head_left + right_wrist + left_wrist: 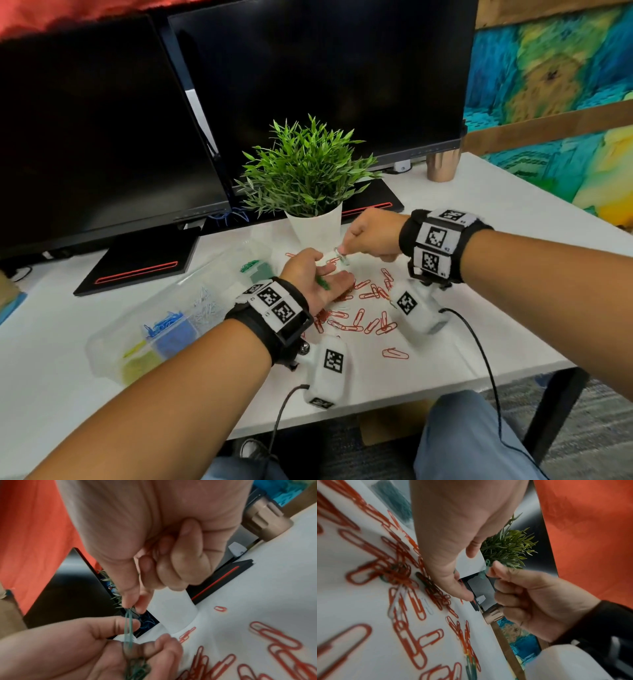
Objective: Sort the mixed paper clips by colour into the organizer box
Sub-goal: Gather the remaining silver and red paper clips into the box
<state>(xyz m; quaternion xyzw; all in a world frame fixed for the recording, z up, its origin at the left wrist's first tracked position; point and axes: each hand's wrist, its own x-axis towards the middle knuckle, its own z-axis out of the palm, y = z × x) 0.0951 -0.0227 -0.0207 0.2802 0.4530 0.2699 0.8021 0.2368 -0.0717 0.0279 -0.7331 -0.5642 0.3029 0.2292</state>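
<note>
My left hand [318, 277] lies palm up over the red paper clips [359, 308], its fingers cupped round a small bunch of green paper clips [322, 282] [137, 669]. Just above its fingertips, my right hand [370, 236] pinches one green clip [343, 258] [128, 626] between thumb and forefinger, the other fingers curled in. The clear organizer box [113, 339] stands left of my left wrist, with green clips [255, 270], white, blue [168, 329] and yellow ones in separate compartments. A few white and green clips lie among the red clips [399, 601].
A potted plant in a white pot [315, 226] stands right behind my hands. Two dark monitors with flat black bases [137, 263] fill the back. A copper tumbler [443, 166] stands at the back right. Wrist-camera cables hang over the table's front edge [479, 373].
</note>
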